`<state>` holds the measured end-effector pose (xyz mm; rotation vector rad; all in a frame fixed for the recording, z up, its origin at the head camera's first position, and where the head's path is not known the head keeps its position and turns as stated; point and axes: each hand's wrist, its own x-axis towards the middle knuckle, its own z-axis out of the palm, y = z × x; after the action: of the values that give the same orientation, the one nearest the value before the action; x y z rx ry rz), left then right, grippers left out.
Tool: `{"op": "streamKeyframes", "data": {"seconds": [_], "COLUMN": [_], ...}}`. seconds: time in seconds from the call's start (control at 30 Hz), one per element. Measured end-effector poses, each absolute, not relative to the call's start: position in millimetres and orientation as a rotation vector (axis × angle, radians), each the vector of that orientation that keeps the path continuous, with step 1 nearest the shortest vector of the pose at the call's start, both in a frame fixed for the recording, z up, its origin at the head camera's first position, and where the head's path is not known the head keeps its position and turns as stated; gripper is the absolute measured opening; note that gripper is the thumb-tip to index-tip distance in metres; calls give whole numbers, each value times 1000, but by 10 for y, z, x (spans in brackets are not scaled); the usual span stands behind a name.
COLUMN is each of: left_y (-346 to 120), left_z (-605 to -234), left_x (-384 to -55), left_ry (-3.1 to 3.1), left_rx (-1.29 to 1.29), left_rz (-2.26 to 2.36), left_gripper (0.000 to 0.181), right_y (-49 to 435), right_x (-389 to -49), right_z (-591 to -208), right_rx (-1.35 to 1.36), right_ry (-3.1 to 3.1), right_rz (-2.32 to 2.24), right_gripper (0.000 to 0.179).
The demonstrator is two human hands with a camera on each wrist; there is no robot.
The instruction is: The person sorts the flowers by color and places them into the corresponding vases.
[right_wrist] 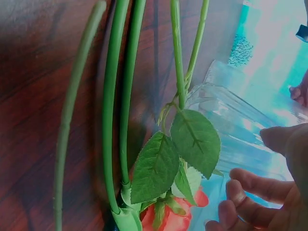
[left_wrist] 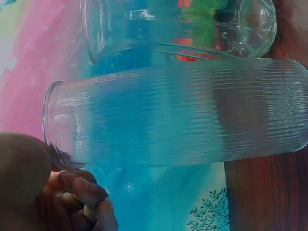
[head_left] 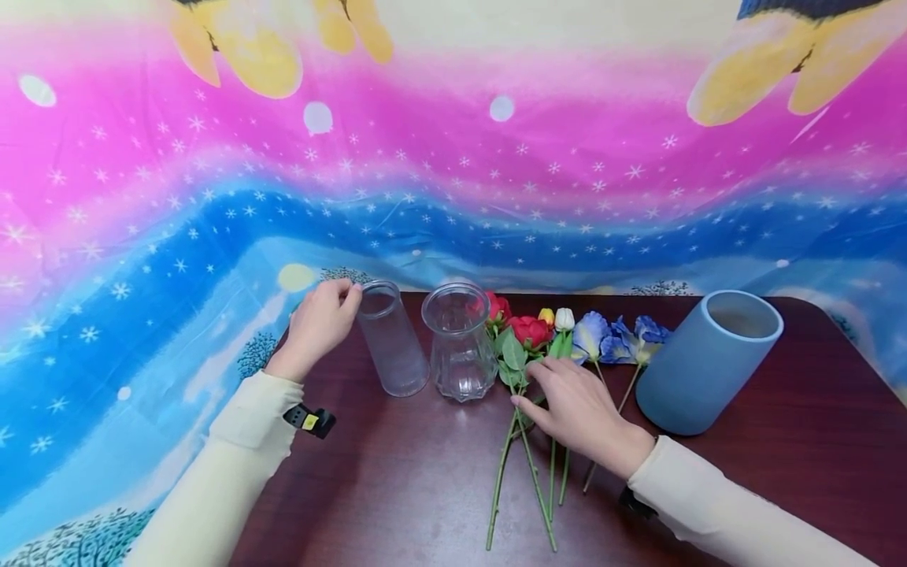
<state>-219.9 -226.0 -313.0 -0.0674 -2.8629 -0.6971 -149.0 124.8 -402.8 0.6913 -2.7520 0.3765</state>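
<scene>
At the rim of a tall ribbed glass vase (head_left: pixel 394 346), my left hand (head_left: pixel 322 319) has its thumb and curled fingers; in the left wrist view the thumb (left_wrist: pixel 21 166) meets the rim. Over the stems of two red roses (head_left: pixel 530 332), my right hand (head_left: pixel 577 402) hovers with thumb and fingers apart. Nothing lies between those fingers in the right wrist view, where rose leaves (right_wrist: pixel 195 142) are close by. A clear flared glass vase (head_left: pixel 464 366) stands between the ribbed vase and the roses.
Yellow (head_left: pixel 546 316) and white tulips (head_left: pixel 564 319) lie right of the roses, then blue-violet flowers (head_left: pixel 591 335). A blue-grey vase (head_left: pixel 697 378) stands at the right of the dark wooden table (head_left: pixel 397 488). A patterned cloth (head_left: pixel 439 157) hangs behind.
</scene>
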Motion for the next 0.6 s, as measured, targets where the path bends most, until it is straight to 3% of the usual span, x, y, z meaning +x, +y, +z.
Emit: {"op": "streamKeyframes", "data": {"seconds": [0.2,0.43,0.6], "left_y": [-2266,-2268,-2254], "left_z": [-3114,-3116,-3115], "left_x": [-2189,-2196,-2192], "left_ry": [-2882,-2887,-2891], "left_rx": [-55,-53,-43], "left_rz": [-695,-693,-695], "left_gripper": [42,43,43], "right_y": [1205,1149,1140], "right_x": [-1620,-1737,-1646], "right_z": [-4060,-4150,-4132], "right_rx": [734,711,702], "right_ry": [-2797,-2946,-2905], "right_rz": [493,635,626], "right_gripper": [19,35,28]}}
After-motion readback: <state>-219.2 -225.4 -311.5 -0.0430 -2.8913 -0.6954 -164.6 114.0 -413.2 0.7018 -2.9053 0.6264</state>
